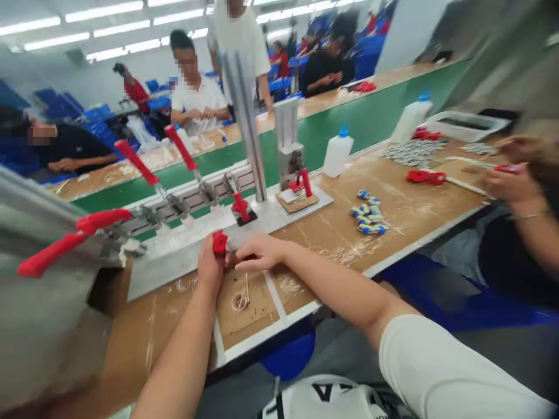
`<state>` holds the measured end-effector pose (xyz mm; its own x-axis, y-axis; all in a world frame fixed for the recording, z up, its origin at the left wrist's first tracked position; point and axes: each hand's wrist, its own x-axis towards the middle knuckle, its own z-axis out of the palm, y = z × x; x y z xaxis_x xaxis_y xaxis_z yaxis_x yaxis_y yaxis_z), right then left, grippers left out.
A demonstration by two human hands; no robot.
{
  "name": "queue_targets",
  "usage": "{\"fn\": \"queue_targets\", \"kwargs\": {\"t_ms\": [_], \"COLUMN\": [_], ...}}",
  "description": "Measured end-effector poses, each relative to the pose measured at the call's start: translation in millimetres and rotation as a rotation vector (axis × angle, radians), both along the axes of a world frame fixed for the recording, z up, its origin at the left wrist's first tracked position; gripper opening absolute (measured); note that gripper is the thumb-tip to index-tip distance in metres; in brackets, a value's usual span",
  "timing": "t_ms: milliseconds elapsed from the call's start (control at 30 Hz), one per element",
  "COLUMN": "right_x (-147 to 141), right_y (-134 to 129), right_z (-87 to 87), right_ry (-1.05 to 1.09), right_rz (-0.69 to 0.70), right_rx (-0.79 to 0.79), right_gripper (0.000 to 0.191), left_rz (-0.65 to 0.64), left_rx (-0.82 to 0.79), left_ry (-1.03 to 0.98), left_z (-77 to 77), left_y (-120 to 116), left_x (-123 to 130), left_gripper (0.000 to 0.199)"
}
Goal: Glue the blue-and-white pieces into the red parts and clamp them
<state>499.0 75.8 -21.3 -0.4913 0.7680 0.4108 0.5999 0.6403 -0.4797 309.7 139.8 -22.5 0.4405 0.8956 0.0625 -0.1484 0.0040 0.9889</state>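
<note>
My left hand (212, 263) is closed round a small red part (220, 242), held upright just in front of the metal fixture plate (174, 266). Close to its right, my right hand (261, 252) is bent with its fingers curled toward the red part. Whether those fingers pinch something is too blurred to make out. Below both hands, a brown board (257, 317) lies on the bench, with a small round dish (240, 301) and a thin stick in it. Behind the hands, a toggle clamp with a red handle (240, 207) stands on the fixture.
More red-handled clamps (136, 162) line the fixture at left. A white bottle (338, 152) stands behind several blue-and-yellow rolled pieces (369, 214). Grey parts (414, 152) lie piled farther right. A co-worker's hands (510, 180) work at the right edge; other people sit across the green conveyor (367, 113).
</note>
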Motion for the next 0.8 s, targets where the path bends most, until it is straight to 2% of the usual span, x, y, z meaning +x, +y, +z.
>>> {"fn": "queue_targets", "kwargs": {"t_ms": [67,133,233,367,533,800], "right_x": [-10,-17,-23,-28,-35,-40], "right_y": [-6,-9,-11,-15,-20,-22], "right_z": [2.6,4.6,6.6,7.8,9.1,5.7], "right_ry": [-0.020,-0.051,-0.111,-0.193,-0.215,-0.283], "right_rz": [0.171,0.245,0.278,0.253,0.249,0.222], "right_rx": [-0.048,-0.095,-0.149,-0.208,-0.179,-0.032], "right_gripper": [0.054,0.055,0.052,0.045,0.034,0.042], "left_rz": [-0.020,-0.028,-0.019,-0.009,-0.010,0.123], "left_rx": [-0.141,-0.275,-0.406,-0.453,-0.417,-0.075], "left_ry": [-0.072,-0.140,-0.236,-0.313,-0.318,-0.200], "left_z": [2.6,4.1,4.3,4.3,-0.7,-16.8], "left_y": [-2,1,8,8,9,13], "left_x": [-2,-2,-2,-4,-4,-2], "left_gripper": [0.044,0.043,0.045,0.051,0.053,0.066]}}
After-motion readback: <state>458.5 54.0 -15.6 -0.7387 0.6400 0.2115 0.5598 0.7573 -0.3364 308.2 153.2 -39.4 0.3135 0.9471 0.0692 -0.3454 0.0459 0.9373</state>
